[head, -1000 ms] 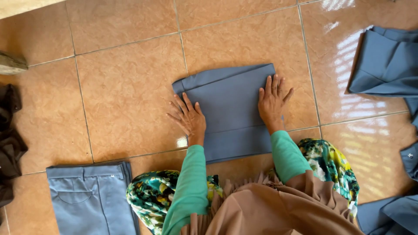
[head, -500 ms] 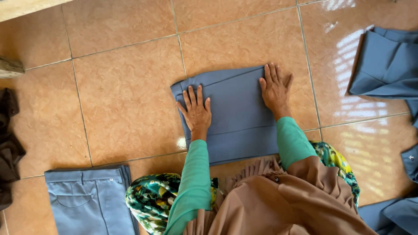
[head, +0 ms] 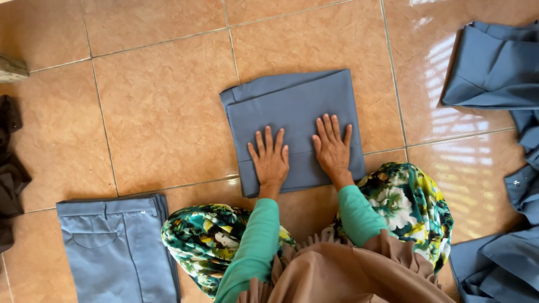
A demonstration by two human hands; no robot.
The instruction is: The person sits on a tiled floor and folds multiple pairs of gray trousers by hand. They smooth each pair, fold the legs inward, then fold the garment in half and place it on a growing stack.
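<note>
Both hands (head: 300, 152) lie flat, unclenched, on folded grey cloth (head: 292, 106) over orange floor tiles (head: 163, 112).

A grey-blue garment (head: 292, 112), folded into a neat flat rectangle with a seam line across its near part, lies on the orange tiled floor (head: 163, 112), centre of the scene.

Glossy orange-tan floor tiles (head: 163, 112) with pale grout lines are filling the view, while bright daylight is glaring across the right side
</note>
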